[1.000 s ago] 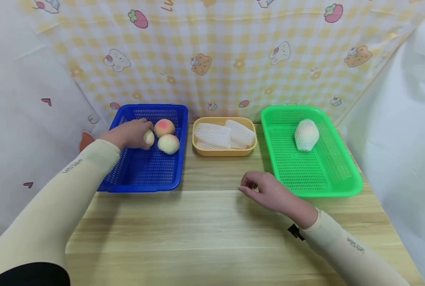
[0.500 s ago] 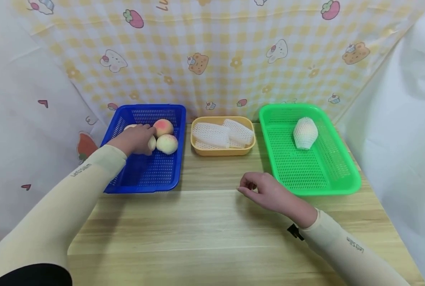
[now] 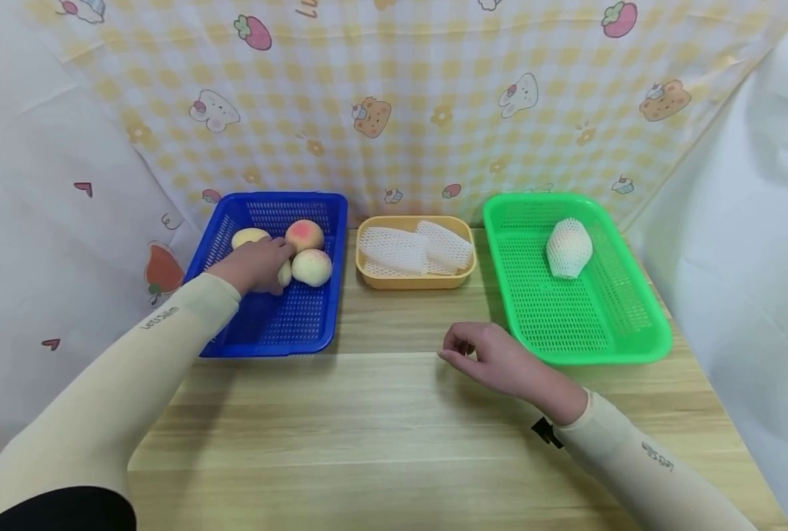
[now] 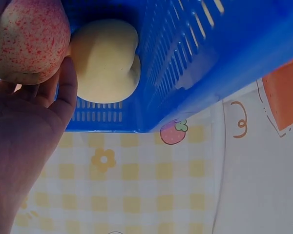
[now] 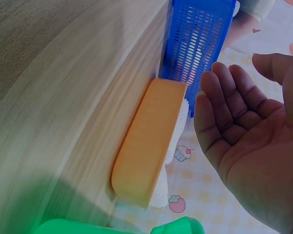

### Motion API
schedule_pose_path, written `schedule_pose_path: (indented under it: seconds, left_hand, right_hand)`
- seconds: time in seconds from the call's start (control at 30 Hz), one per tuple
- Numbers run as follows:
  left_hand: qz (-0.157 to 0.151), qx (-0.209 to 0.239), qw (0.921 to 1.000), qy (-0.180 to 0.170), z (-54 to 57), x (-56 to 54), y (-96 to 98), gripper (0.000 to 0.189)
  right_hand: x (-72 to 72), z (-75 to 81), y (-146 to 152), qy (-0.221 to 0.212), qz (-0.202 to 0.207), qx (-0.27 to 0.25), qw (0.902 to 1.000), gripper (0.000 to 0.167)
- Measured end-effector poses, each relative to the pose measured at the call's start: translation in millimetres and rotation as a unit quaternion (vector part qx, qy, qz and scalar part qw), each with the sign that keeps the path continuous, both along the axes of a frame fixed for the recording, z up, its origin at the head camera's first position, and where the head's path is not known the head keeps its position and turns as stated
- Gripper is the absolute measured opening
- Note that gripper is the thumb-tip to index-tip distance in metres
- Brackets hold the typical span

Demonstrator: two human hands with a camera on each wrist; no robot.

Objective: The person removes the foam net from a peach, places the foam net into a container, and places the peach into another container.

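Observation:
My left hand (image 3: 261,264) reaches into the blue basket (image 3: 332,324) at the left. Its fingers curl round a red-speckled peach (image 4: 31,41), which the hand mostly covers in the head view. A pale yellow peach (image 4: 105,61) lies beside those fingers, against the basket's corner. Two more peaches, a red-topped one (image 3: 304,235) and a cream one (image 3: 312,267), sit just right of the hand. Over the table by the green basket (image 3: 659,343), my right hand (image 3: 500,360) holds nothing, fingers loosely bent with the palm showing in the right wrist view.
Between the baskets stands a small orange tray (image 3: 415,284) with white foam net sleeves (image 3: 394,249) in it. One peach in a foam net (image 3: 569,248) lies in the green basket. A checked cloth (image 3: 433,81) hangs behind the wooden table (image 3: 380,428).
My left hand has shifted a little right and nearer, the held peach moving with it. The pale yellow peach behind it has come into sight. My right hand stays put.

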State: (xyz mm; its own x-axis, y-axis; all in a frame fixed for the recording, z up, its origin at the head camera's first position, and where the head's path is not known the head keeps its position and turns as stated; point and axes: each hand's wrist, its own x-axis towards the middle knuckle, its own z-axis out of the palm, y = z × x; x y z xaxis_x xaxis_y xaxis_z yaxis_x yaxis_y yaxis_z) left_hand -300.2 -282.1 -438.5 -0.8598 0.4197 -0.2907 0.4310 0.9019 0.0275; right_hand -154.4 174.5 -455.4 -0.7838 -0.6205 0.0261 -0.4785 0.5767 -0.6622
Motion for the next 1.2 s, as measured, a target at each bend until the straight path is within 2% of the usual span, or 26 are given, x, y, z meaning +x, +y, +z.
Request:
schedule_pose_path:
  seconds: [0.37,0.67,0.93,1.07,1.2]
  left_hand:
    - [0.001,0.008,0.9999,-0.01,1.6,2.9,0.0,0.066]
    - [-0.004,0.006,1.0,0.002,-4.2,0.8,1.6,0.061]
    - [0.004,0.017,0.9999,-0.001,-9.6,-2.7,-0.4,0.056]
    - [0.002,0.026,0.9997,0.004,-2.6,0.1,-2.9,0.059]
    - [-0.002,0.032,0.9993,0.02,15.8,1.5,-3.6,0.065]
  right_hand:
    - [1.0,0.3,0,0.01,0.013,-0.004,0.9999,0.013]
    - [3.7,-0.6,1,0.01,0.016,0.003,0.9998,0.012]
    - [4.5,0.5,2,0.012,0.02,0.003,0.9997,0.011]
    - [4.4,0.8,3,0.011,0.02,0.001,0.9997,0.011]
    - [5.8,2.5,6,0.014,0.015,-0.001,0.9998,0.012]
